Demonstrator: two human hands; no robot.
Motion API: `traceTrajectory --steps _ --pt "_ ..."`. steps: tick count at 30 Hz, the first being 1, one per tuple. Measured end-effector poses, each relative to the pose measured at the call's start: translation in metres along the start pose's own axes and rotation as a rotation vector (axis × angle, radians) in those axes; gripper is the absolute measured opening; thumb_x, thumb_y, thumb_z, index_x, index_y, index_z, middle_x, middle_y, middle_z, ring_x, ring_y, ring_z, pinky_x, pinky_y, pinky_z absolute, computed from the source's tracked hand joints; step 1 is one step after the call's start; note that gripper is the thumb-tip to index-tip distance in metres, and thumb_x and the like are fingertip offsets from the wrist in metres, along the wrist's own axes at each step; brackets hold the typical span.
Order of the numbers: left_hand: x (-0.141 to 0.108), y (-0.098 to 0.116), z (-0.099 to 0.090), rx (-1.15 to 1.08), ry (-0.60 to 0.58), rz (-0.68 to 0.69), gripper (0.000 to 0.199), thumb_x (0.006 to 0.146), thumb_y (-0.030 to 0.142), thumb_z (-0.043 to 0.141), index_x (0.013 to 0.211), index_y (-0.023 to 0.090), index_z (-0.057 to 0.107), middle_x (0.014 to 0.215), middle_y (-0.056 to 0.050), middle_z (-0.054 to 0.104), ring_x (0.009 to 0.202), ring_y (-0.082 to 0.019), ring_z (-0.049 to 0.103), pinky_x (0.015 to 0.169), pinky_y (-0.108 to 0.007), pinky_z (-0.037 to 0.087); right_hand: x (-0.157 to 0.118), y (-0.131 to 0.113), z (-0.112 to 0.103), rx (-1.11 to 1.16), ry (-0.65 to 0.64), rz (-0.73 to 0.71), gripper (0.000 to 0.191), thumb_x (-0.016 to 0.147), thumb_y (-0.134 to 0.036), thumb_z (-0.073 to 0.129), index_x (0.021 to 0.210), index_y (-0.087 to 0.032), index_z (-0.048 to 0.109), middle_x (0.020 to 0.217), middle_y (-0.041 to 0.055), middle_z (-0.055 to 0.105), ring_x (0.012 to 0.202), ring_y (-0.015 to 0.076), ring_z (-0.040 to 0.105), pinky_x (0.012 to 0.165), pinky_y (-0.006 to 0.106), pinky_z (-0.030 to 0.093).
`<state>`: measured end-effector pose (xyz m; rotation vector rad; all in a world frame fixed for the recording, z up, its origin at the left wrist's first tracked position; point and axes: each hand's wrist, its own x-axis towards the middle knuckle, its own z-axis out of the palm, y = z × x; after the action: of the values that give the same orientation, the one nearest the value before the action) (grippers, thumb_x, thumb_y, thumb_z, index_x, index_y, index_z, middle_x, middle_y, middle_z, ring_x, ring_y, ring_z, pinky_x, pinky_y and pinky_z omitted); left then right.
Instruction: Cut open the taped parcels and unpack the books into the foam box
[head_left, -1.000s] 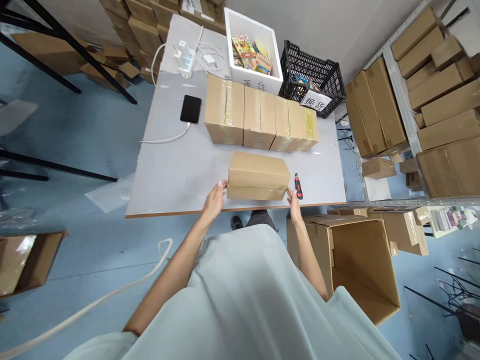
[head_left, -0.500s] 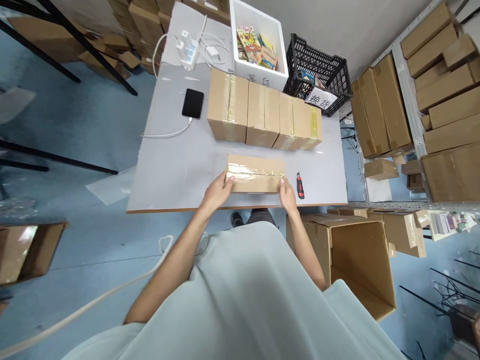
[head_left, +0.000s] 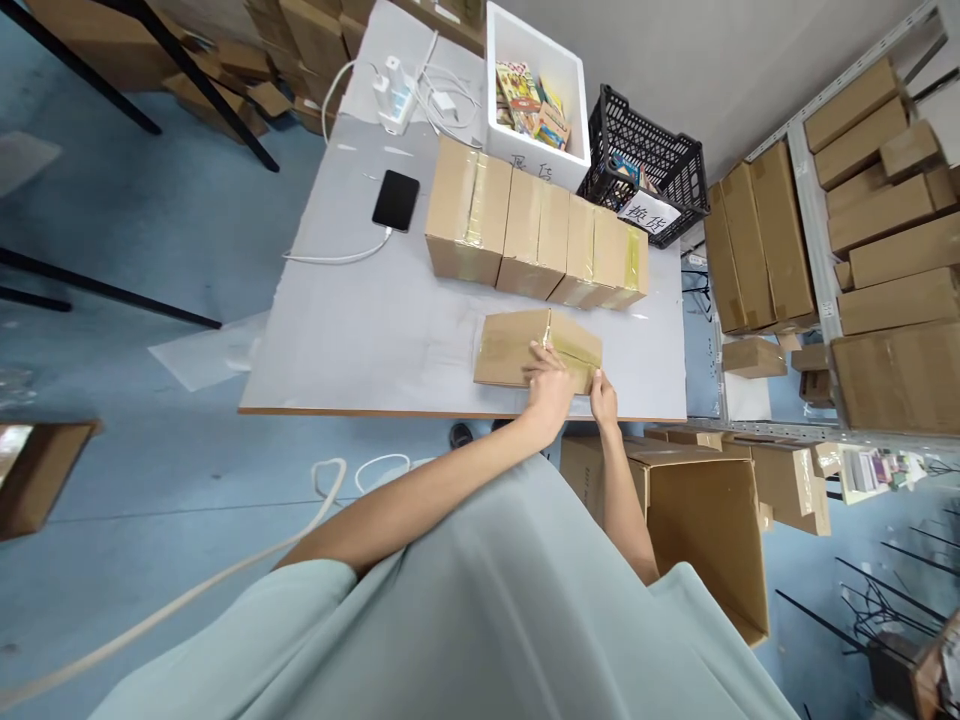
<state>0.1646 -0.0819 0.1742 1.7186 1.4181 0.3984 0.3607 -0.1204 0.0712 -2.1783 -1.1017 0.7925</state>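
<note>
A small cardboard box (head_left: 510,345) sits near the front edge of the table, turned so that one plain face and one taped face show. My left hand (head_left: 549,388) reaches across it, fingers stretched over the taped side near the edge between the two faces. At the box's right end, my right hand (head_left: 604,400) grips the corner, its thumb on the near side. The red and black utility knife seen earlier is out of sight now.
Behind the box stands a row of taped cardboard boxes (head_left: 536,230). A phone (head_left: 396,201) on a cable lies left. A white foam bin (head_left: 544,160) and a black crate (head_left: 679,190) stand at the back. An open carton (head_left: 705,530) is below right.
The box has been turned and shifted right. My left hand has left its left end and moved right onto its taped side. My right hand stays at the right end.
</note>
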Motion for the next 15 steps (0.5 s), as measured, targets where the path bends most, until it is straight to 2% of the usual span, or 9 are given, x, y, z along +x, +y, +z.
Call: traceTrajectory --steps 3,6,8,11,15 --pt "0.008 0.019 0.011 0.027 0.073 -0.04 0.075 0.112 0.023 0.033 0.18 -0.008 0.036 0.175 -0.051 0.035 0.148 -0.066 0.062 0.106 -0.086 0.052 0.002 0.003 -0.003 0.022 0.016 0.045 0.09 0.108 -0.083 0.042 0.154 -0.013 0.076 0.168 0.0202 0.069 0.168 0.0345 0.055 0.144 0.052 0.034" --pt "0.01 0.029 0.012 -0.027 0.026 0.009 0.075 0.112 0.022 0.034 0.182 -0.005 0.036 0.17 -0.051 0.044 0.15 -0.068 0.06 0.106 -0.09 0.05 0.003 0.002 -0.006 0.001 -0.005 0.049 0.079 0.109 -0.08 0.046 0.147 -0.019 0.08 0.153 0.017 0.081 0.155 0.0353 0.067 0.137 0.053 0.043" --pt "0.008 0.034 0.011 -0.046 -0.017 0.014 0.073 0.114 0.023 0.034 0.182 -0.002 0.038 0.171 -0.05 0.045 0.154 -0.067 0.058 0.109 -0.089 0.049 0.004 0.001 -0.008 -0.051 -0.022 0.061 0.073 0.112 -0.075 0.044 0.144 -0.02 0.08 0.146 0.0167 0.084 0.147 0.0355 0.073 0.132 0.053 0.048" --pt "0.005 0.041 0.011 -0.068 -0.053 0.005 0.07 0.116 0.024 0.033 0.181 0.002 0.044 0.176 -0.048 0.041 0.156 -0.067 0.055 0.111 -0.089 0.048 0.005 -0.002 -0.011 -0.096 -0.032 0.074 0.068 0.114 -0.067 0.041 0.145 -0.019 0.079 0.146 0.0168 0.084 0.143 0.0343 0.075 0.129 0.052 0.051" --pt "0.006 0.051 0.015 -0.13 -0.083 0.078 0.07 0.115 0.022 0.035 0.182 0.004 0.042 0.175 -0.047 0.043 0.157 -0.065 0.056 0.11 -0.09 0.047 0.007 -0.005 -0.013 -0.104 -0.031 0.078 0.067 0.115 -0.063 0.042 0.141 -0.016 0.081 0.147 0.0174 0.083 0.145 0.035 0.074 0.128 0.049 0.05"
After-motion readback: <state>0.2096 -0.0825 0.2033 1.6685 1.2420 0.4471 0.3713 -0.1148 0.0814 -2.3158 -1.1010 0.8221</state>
